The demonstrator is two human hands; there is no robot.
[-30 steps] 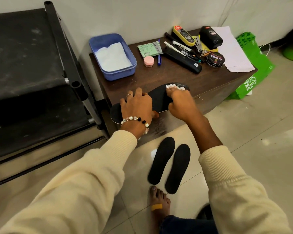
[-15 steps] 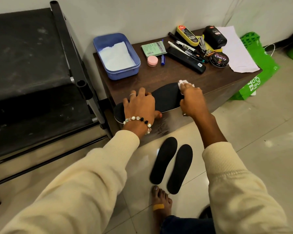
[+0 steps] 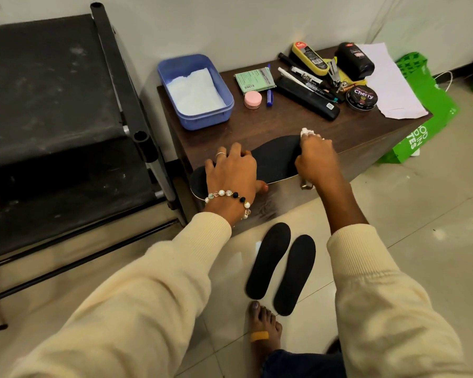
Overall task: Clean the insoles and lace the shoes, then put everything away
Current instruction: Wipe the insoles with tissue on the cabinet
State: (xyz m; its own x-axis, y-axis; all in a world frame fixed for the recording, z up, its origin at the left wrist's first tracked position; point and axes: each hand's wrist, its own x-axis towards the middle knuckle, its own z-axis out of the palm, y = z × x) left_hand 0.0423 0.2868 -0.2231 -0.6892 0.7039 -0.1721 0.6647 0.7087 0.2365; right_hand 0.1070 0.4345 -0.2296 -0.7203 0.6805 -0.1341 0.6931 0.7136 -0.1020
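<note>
Since the earlier frame our right hand [image 3: 316,159] has carried the wipe [image 3: 307,131] along the insole [image 3: 276,159] to its far tip. Its fingers curl round the wipe, pressing it on the insole. Our left hand [image 3: 231,170] rests spread on the near end, thumb under the edge. The insole lies on the cabinet [image 3: 279,124] front edge. Below both hands, two insoles [image 3: 280,268] lie on the floor.

Wood table [image 3: 284,124] w/ insole [image 3: 276,159], blue tub [image 3: 224,105], polish tin [image 3: 362,97]
</note>
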